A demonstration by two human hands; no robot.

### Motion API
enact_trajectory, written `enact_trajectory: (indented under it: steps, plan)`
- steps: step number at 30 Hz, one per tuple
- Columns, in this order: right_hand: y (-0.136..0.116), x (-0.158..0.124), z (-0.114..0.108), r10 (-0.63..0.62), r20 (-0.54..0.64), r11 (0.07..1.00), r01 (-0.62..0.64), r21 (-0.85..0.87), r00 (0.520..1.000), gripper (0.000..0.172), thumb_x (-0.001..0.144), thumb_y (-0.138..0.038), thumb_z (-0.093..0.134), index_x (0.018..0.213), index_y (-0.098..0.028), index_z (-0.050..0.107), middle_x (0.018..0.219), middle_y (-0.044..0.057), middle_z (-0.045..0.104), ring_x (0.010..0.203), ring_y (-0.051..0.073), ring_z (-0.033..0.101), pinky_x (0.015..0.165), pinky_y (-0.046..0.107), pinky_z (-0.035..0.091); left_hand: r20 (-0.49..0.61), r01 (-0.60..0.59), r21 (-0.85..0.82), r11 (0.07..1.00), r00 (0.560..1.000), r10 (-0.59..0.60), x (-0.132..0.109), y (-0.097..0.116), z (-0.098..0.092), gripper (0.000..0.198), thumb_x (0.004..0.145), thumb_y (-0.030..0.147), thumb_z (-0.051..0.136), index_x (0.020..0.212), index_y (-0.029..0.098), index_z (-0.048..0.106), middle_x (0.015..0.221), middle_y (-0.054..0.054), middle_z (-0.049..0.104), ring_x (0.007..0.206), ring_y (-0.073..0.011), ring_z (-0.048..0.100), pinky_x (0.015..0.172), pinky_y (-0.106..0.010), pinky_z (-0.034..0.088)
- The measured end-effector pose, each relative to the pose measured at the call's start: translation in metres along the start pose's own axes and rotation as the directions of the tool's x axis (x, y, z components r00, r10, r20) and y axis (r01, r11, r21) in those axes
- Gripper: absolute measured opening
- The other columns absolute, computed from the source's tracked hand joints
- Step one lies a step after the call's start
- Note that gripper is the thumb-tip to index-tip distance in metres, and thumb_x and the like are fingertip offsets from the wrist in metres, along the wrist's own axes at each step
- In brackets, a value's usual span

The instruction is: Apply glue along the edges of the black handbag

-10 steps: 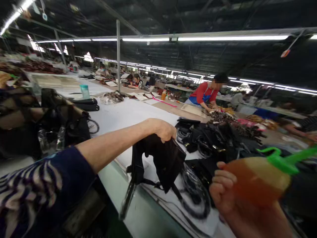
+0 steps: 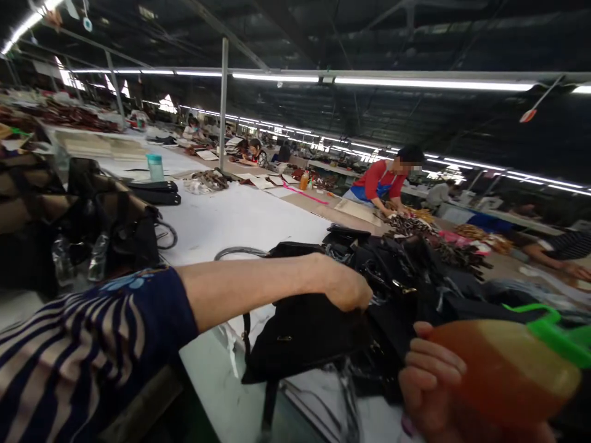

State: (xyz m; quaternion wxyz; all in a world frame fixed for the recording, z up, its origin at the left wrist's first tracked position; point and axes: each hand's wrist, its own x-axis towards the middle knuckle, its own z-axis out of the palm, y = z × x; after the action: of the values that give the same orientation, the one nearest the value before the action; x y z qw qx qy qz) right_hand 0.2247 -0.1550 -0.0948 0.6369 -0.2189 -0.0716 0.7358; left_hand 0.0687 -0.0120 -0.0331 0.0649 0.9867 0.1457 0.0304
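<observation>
My left hand (image 2: 344, 286) is closed on the top edge of a black bag (image 2: 305, 335) that lies on the white table (image 2: 231, 218), its straps hanging toward the table's near edge. My right hand (image 2: 431, 384) is wrapped round an orange squeeze bottle (image 2: 501, 369) with a green nozzle cap (image 2: 549, 329), held low at the right, close to the camera. Just beyond my left hand a heap of black bags (image 2: 397, 267) with metal fittings covers the table.
Brown and black bags (image 2: 78, 215) are stacked at the left, with a teal cup (image 2: 156, 166) behind them. A person in a red top (image 2: 383, 181) works at the table's far side. A steel post (image 2: 223, 101) rises from the table.
My left hand has moved right and down, lowering the black bag from hanging in the air onto the table beside the heap. The bottle has dropped slightly in my right hand.
</observation>
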Motion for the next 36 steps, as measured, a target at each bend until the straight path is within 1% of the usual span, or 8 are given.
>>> enact_trajectory:
  steps: [3, 7, 13, 19, 24, 30, 33, 36]
  plan:
    - [-0.001, 0.008, -0.001, -0.076, -0.022, 0.997, 0.077, 0.031, 0.997, 0.047, 0.057, -0.03, 0.065, 0.102, -0.018, 0.057, 0.072, 0.002, 0.049, 0.062, 0.016, 0.05, 0.061, 0.033, 0.053, 0.17, -0.152, 0.017, 0.988, 0.974, 0.147, -0.017, 0.006, 0.035, 0.02, 0.062, 0.002, 0.057, 0.054, 0.02, 0.062, 0.056, 0.003, 0.062, 0.053, -0.0123, 0.05, 0.05, -0.024, 0.038]
    - [0.011, 0.026, 0.006, -0.186, -0.114, 0.982, 0.19, 0.021, 0.976, 0.043, 0.067, -0.045, 0.06, 0.098, -0.015, 0.059, 0.073, 0.003, 0.051, 0.065, 0.016, 0.051, 0.062, 0.035, 0.053, -0.012, -0.304, 0.148, 0.941, 0.951, 0.309, -0.048, 0.001, 0.07, 0.022, 0.064, 0.005, 0.058, 0.049, 0.019, 0.05, 0.057, 0.001, 0.058, 0.069, -0.0155, 0.051, 0.08, -0.029, 0.04]
    - [0.038, 0.062, 0.028, -0.184, -0.08, 0.982, 0.187, 0.022, 0.98, 0.04, 0.082, -0.052, 0.047, 0.088, -0.015, 0.062, 0.079, 0.004, 0.057, 0.075, 0.017, 0.056, 0.077, 0.042, 0.05, -0.187, -0.293, 0.119, 0.949, 0.932, 0.311, -0.071, -0.01, 0.088, 0.018, 0.066, 0.007, 0.058, 0.056, 0.019, 0.048, 0.07, -0.001, 0.059, 0.087, -0.0169, 0.051, 0.104, -0.031, 0.026]
    - [0.047, 0.105, 0.043, -0.091, 0.083, 0.996, 0.09, 0.015, 0.992, 0.039, 0.082, -0.053, 0.049, 0.079, -0.017, 0.064, 0.078, 0.004, 0.059, 0.081, 0.02, 0.056, 0.09, 0.054, 0.039, -0.354, -0.195, 0.078, 0.978, 0.911, 0.21, -0.075, -0.008, 0.1, 0.015, 0.065, 0.003, 0.052, 0.063, 0.017, 0.052, 0.084, -0.003, 0.06, 0.101, -0.0169, 0.049, 0.103, -0.03, 0.031]
    - [0.052, 0.125, 0.044, -0.063, 0.155, 0.995, 0.074, -0.065, 0.986, 0.042, 0.079, -0.057, 0.051, 0.079, -0.017, 0.065, 0.078, 0.006, 0.06, 0.086, 0.022, 0.056, 0.092, 0.056, 0.037, -0.503, -0.055, 0.036, 0.998, 0.862, 0.065, -0.088, -0.003, 0.113, 0.041, 0.066, 0.001, 0.044, 0.105, 0.013, 0.052, 0.122, -0.01, 0.05, 0.123, -0.02, 0.034, 0.109, -0.039, 0.024]
    - [0.057, 0.127, 0.04, -0.091, 0.125, 0.99, 0.104, -0.099, 0.988, 0.045, 0.079, -0.057, 0.05, 0.077, -0.014, 0.064, 0.078, 0.008, 0.059, 0.085, 0.022, 0.057, 0.092, 0.053, 0.039, -0.594, 0.248, -0.008, 0.969, 0.778, -0.204, -0.096, -0.013, 0.138, 0.049, 0.071, 0.002, 0.039, 0.119, 0.007, 0.043, 0.133, -0.016, 0.039, 0.128, -0.0223, 0.028, 0.106, -0.039, 0.03]
    - [0.059, 0.127, 0.04, -0.129, 0.117, 0.982, 0.143, -0.126, 0.985, 0.045, 0.078, -0.057, 0.051, 0.077, -0.015, 0.064, 0.077, 0.008, 0.059, 0.086, 0.022, 0.057, 0.093, 0.052, 0.039, -0.515, 0.402, 0.079, 0.912, 0.8, -0.308, -0.097, -0.024, 0.138, 0.043, 0.068, 0.016, 0.051, 0.108, 0.001, 0.053, 0.134, -0.023, 0.038, 0.129, -0.0326, 0.026, 0.106, -0.045, 0.027]
    - [0.063, 0.127, 0.043, -0.208, 0.142, 0.95, 0.234, -0.207, 0.968, 0.044, 0.075, -0.058, 0.056, 0.079, -0.015, 0.063, 0.075, 0.006, 0.058, 0.085, 0.022, 0.057, 0.093, 0.049, 0.04, -0.383, 0.346, 0.254, 0.903, 0.893, -0.235, -0.106, -0.024, 0.135, 0.032, 0.065, 0.026, 0.057, 0.085, 0.001, 0.064, 0.124, -0.027, 0.047, 0.126, -0.0369, 0.03, 0.109, -0.048, 0.017]
